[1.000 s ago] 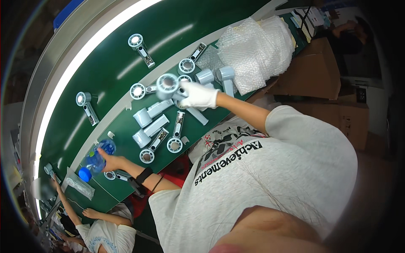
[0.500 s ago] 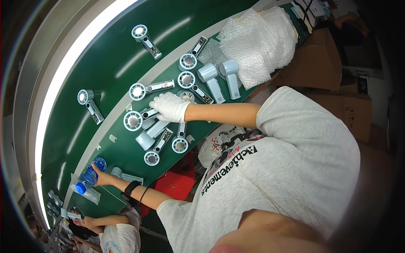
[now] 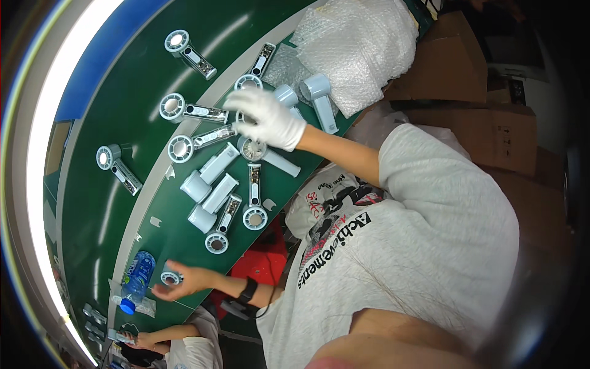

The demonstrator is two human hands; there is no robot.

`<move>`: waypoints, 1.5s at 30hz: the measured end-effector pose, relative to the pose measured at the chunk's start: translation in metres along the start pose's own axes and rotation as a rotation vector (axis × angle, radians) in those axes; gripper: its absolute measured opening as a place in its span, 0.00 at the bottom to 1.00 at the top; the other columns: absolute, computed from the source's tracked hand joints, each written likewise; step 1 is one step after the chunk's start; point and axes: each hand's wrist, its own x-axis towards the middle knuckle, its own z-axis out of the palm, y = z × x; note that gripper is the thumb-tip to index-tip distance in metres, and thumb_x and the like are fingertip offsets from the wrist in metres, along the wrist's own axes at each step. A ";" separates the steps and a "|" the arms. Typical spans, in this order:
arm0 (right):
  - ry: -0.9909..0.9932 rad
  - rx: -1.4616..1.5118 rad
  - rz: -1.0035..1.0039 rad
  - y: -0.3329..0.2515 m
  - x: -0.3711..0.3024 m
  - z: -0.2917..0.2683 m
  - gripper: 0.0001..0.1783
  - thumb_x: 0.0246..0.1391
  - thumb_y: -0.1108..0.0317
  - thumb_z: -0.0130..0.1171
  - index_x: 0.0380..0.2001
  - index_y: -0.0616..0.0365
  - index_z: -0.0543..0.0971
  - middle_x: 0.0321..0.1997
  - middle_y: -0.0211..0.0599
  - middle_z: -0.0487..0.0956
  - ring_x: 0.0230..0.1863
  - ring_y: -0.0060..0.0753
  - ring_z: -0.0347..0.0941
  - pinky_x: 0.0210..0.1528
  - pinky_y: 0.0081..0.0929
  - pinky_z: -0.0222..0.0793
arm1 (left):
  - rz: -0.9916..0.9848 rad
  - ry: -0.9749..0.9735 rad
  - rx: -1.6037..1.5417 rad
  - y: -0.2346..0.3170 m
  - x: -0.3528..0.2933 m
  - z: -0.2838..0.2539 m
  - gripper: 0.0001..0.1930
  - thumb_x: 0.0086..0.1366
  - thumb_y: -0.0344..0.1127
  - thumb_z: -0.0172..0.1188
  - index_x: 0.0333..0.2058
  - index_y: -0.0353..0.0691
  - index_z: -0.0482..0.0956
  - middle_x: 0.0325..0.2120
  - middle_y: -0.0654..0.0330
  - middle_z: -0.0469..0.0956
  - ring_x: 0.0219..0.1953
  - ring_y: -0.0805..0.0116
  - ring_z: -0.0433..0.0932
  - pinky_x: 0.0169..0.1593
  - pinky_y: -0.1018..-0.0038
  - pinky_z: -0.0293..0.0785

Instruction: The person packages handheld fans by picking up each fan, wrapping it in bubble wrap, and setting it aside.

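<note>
My bare left hand (image 3: 192,281), with a dark band on its wrist, has thumb and fingers apart around a small light-blue handheld fan (image 3: 169,278). Part of that fan hides behind the hand. Beside it, a blue-capped clear bottle (image 3: 138,275) lies on its side. My right hand (image 3: 273,120), in a white glove, is spread and slightly blurred over several more fans. It partly covers a fan (image 3: 248,81) at its fingertips, while a fan with a visible blade wheel (image 3: 252,149) lies just below. Nothing shows in its grip.
Several fans, some with bare circuit boards in the handle, such as this fan (image 3: 180,149), lie across the green table (image 3: 184,270). Bubble wrap (image 3: 356,49) is piled at the far right, near cardboard boxes (image 3: 448,61). A red stool (image 3: 258,261) stands below. Another person (image 3: 190,347) works at lower left.
My left hand has let go of the bottle and moved right, to the fan beside it. My right hand has lifted away from the middle fans toward the far right ones. The view has shifted.
</note>
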 end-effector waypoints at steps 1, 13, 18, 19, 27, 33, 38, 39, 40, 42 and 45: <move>0.153 -0.048 0.230 0.012 -0.012 -0.019 0.23 0.38 0.65 0.60 0.41 0.60 0.70 0.43 0.44 0.69 0.44 0.44 0.66 0.46 0.33 0.63 | 0.016 -0.131 -0.149 0.021 -0.022 0.014 0.37 0.45 0.36 0.67 0.52 0.36 0.57 0.48 0.51 0.60 0.52 0.56 0.61 0.52 0.63 0.59; -0.016 -0.121 1.137 0.058 -0.103 -0.060 0.28 0.30 0.64 0.64 0.37 0.66 0.70 0.35 0.51 0.74 0.38 0.50 0.70 0.43 0.35 0.65 | 1.360 -1.351 0.187 0.174 -0.011 0.180 0.49 0.26 0.35 0.71 0.54 0.43 0.58 0.53 0.54 0.58 0.59 0.52 0.50 0.61 0.51 0.40; 0.116 0.171 1.109 0.059 -0.094 -0.054 0.25 0.30 0.66 0.61 0.36 0.67 0.70 0.32 0.46 0.75 0.35 0.42 0.72 0.40 0.31 0.66 | 1.648 -1.431 0.215 0.181 -0.017 0.200 0.46 0.24 0.36 0.71 0.50 0.42 0.62 0.48 0.55 0.62 0.55 0.55 0.57 0.60 0.52 0.43; 0.159 0.265 1.070 0.058 -0.090 -0.054 0.24 0.31 0.68 0.60 0.37 0.68 0.70 0.31 0.44 0.75 0.33 0.39 0.72 0.40 0.29 0.67 | 1.671 -1.413 0.220 0.183 -0.016 0.201 0.45 0.24 0.37 0.70 0.49 0.41 0.63 0.46 0.55 0.63 0.53 0.55 0.59 0.60 0.53 0.44; 0.022 0.594 1.065 0.052 -0.079 -0.040 0.24 0.30 0.67 0.60 0.36 0.67 0.72 0.31 0.44 0.76 0.33 0.36 0.72 0.40 0.27 0.67 | 1.894 -1.469 0.143 0.168 0.003 0.205 0.41 0.28 0.35 0.70 0.48 0.37 0.64 0.44 0.55 0.65 0.51 0.56 0.61 0.59 0.63 0.52; -0.145 0.603 1.010 0.053 -0.079 -0.036 0.24 0.30 0.66 0.59 0.35 0.67 0.72 0.31 0.46 0.76 0.33 0.38 0.73 0.39 0.26 0.67 | 1.788 -1.567 0.156 0.152 0.019 0.200 0.41 0.26 0.31 0.69 0.47 0.37 0.64 0.43 0.55 0.65 0.49 0.56 0.62 0.57 0.65 0.55; -0.202 0.589 0.937 0.052 -0.074 -0.031 0.25 0.30 0.66 0.60 0.35 0.68 0.72 0.32 0.50 0.76 0.35 0.40 0.74 0.40 0.27 0.67 | 1.629 -1.610 0.241 0.135 0.042 0.180 0.41 0.25 0.31 0.69 0.46 0.37 0.65 0.41 0.55 0.66 0.46 0.54 0.64 0.52 0.64 0.60; -0.209 0.584 0.935 0.053 -0.075 -0.032 0.25 0.30 0.66 0.60 0.36 0.68 0.71 0.32 0.50 0.76 0.35 0.40 0.74 0.40 0.27 0.67 | 1.576 -1.642 0.271 0.133 0.043 0.179 0.41 0.25 0.31 0.69 0.46 0.37 0.65 0.40 0.55 0.66 0.44 0.54 0.65 0.50 0.64 0.62; -0.209 0.581 0.937 0.053 -0.075 -0.032 0.25 0.30 0.66 0.60 0.36 0.68 0.71 0.32 0.50 0.76 0.35 0.40 0.74 0.40 0.27 0.67 | 1.576 -1.643 0.266 0.129 0.045 0.178 0.41 0.25 0.31 0.69 0.46 0.37 0.65 0.40 0.55 0.66 0.44 0.54 0.65 0.50 0.64 0.62; -0.254 0.594 0.941 0.051 -0.072 -0.028 0.25 0.30 0.69 0.59 0.37 0.66 0.71 0.32 0.46 0.76 0.34 0.36 0.73 0.40 0.26 0.67 | 1.491 -1.597 0.306 0.118 0.048 0.176 0.40 0.25 0.31 0.69 0.46 0.36 0.66 0.39 0.54 0.66 0.43 0.53 0.65 0.48 0.64 0.63; -0.299 0.609 0.914 0.050 -0.065 -0.022 0.25 0.30 0.70 0.59 0.38 0.65 0.71 0.32 0.45 0.76 0.34 0.34 0.73 0.40 0.25 0.67 | 1.403 -1.551 0.378 0.107 0.049 0.169 0.40 0.26 0.32 0.69 0.46 0.37 0.66 0.38 0.54 0.66 0.42 0.53 0.66 0.46 0.64 0.64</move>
